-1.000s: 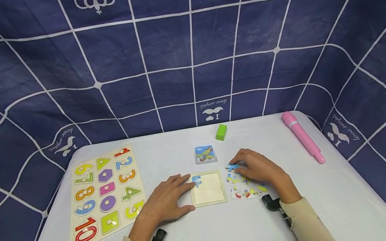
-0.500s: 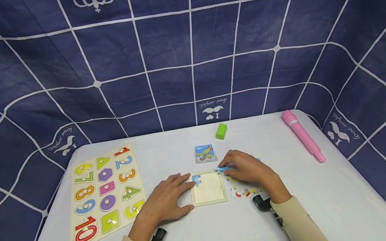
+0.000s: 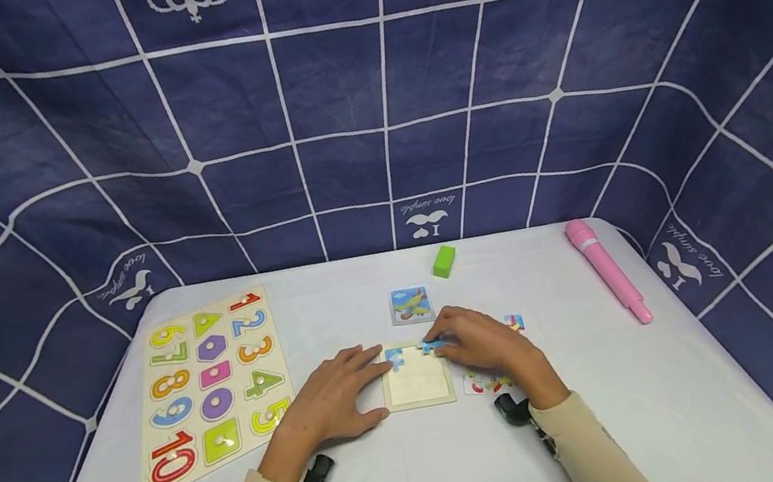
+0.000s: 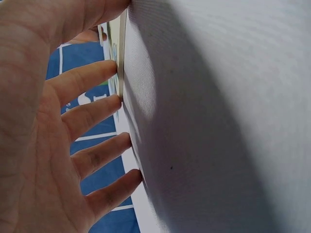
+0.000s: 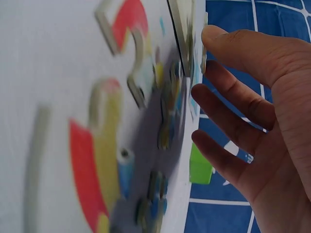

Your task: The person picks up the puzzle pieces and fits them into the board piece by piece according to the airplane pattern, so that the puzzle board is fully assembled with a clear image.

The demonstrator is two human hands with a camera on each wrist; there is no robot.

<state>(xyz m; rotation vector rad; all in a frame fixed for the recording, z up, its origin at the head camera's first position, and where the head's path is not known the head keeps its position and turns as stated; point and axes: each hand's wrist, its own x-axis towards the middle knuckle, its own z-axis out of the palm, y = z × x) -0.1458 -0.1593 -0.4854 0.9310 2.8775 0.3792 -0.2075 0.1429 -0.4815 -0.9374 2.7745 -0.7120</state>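
My left hand (image 3: 335,396) lies with spread fingers at the left side of a small wooden puzzle tray (image 3: 422,404). In the left wrist view, thumb and fingertips (image 4: 111,68) reach the tray's edge and the cloth. A blue jigsaw piece (image 3: 394,358) sits in the tray's far left corner. My right hand (image 3: 478,340) pinches another blue jigsaw piece (image 3: 430,346) over the far right corner, seen edge-on in the right wrist view. Several loose jigsaw pieces (image 3: 485,383) lie right of the tray, partly hidden under the right hand.
A small airplane picture (image 3: 410,305) lies beyond the tray, with a green block (image 3: 444,261) behind it. A number-and-shape board (image 3: 208,387) is at left, a pink microphone-shaped toy (image 3: 607,269) at right. Dark blue cloth (image 3: 345,172) hangs around the table.
My right hand has carried the blue jigsaw piece leftward from the loose pieces to the tray's far right corner. The left hand has stayed at the tray's left edge.
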